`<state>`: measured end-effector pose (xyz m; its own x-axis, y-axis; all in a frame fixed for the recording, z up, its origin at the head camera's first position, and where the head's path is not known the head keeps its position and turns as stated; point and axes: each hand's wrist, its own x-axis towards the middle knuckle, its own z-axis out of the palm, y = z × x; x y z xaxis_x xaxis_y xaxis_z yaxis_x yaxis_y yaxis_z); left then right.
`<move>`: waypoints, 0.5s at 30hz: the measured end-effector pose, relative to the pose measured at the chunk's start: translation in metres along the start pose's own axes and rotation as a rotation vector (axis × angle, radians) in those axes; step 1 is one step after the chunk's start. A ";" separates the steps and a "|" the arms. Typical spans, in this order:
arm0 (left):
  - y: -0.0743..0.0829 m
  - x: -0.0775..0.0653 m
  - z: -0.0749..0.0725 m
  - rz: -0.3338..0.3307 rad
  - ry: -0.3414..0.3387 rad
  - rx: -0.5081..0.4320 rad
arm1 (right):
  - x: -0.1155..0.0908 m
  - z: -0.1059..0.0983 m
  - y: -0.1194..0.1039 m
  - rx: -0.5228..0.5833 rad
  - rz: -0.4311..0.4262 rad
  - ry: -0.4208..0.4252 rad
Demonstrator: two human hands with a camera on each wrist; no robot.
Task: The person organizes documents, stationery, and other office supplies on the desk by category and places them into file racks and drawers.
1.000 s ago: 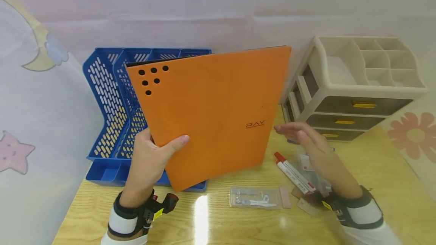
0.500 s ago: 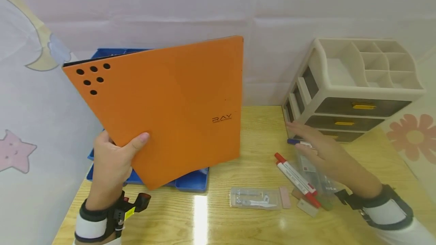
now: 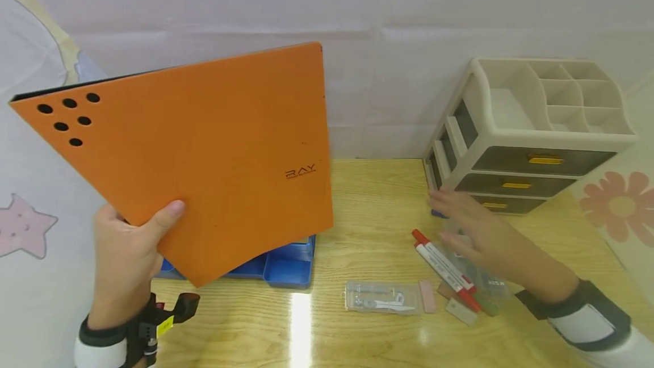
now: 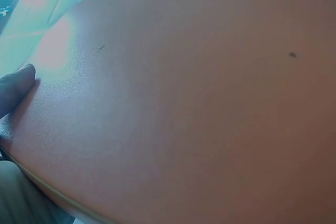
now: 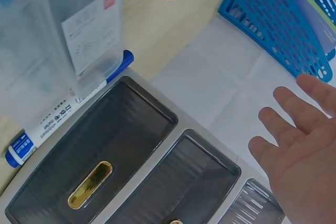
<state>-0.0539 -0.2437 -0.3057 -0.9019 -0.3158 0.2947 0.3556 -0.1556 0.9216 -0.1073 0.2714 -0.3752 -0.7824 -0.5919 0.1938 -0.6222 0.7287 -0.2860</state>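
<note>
A large orange folder with a RAY print and several dark round holes is raised, tilted, at the left. My left hand grips its lower left edge, thumb across the front and fingers hidden behind. The left wrist view is filled by the folder's face, with the thumb at its edge. Beneath it, mostly covered, stands a blue file rack. My right hand holds nothing, fingers extended, in front of the drawer unit. A clear plastic case and a blue-capped marker lie near it.
Two red-capped markers lie right of centre, beside small eraser-like blocks. A clear box with compass tools and a pink strip rest near the front. A pale cloth wall stands behind the table.
My left hand has carried the orange folder leftward, exposing more table in the middle. My right hand has moved a little to the right, away from the folder, toward the drawer unit.
</note>
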 end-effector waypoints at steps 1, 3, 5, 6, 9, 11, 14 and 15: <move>0.001 0.000 -0.001 0.001 0.017 -0.016 | 0.000 0.001 0.000 -0.010 -0.006 0.001; 0.002 -0.001 -0.005 0.016 0.047 -0.044 | -0.002 0.002 0.001 -0.016 -0.019 0.000; 0.002 -0.002 -0.007 0.038 0.079 -0.051 | -0.002 0.003 0.002 -0.023 -0.037 0.008; 0.002 -0.002 -0.009 0.051 0.091 -0.060 | -0.003 0.003 0.002 -0.026 -0.046 0.012; 0.003 -0.001 -0.013 0.091 0.102 -0.070 | -0.004 0.004 0.002 -0.031 -0.057 0.027; 0.003 -0.002 -0.015 0.099 0.113 -0.072 | -0.005 0.003 0.002 -0.035 -0.054 0.029; 0.002 -0.003 -0.018 0.091 0.163 -0.062 | -0.006 0.002 0.002 -0.046 -0.052 0.029; 0.002 -0.004 -0.019 0.092 0.184 -0.061 | -0.006 0.001 0.002 -0.050 -0.053 0.029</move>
<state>-0.0452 -0.2604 -0.3097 -0.8070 -0.4961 0.3203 0.4534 -0.1731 0.8743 -0.1036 0.2761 -0.3783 -0.7486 -0.6202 0.2344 -0.6625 0.7136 -0.2276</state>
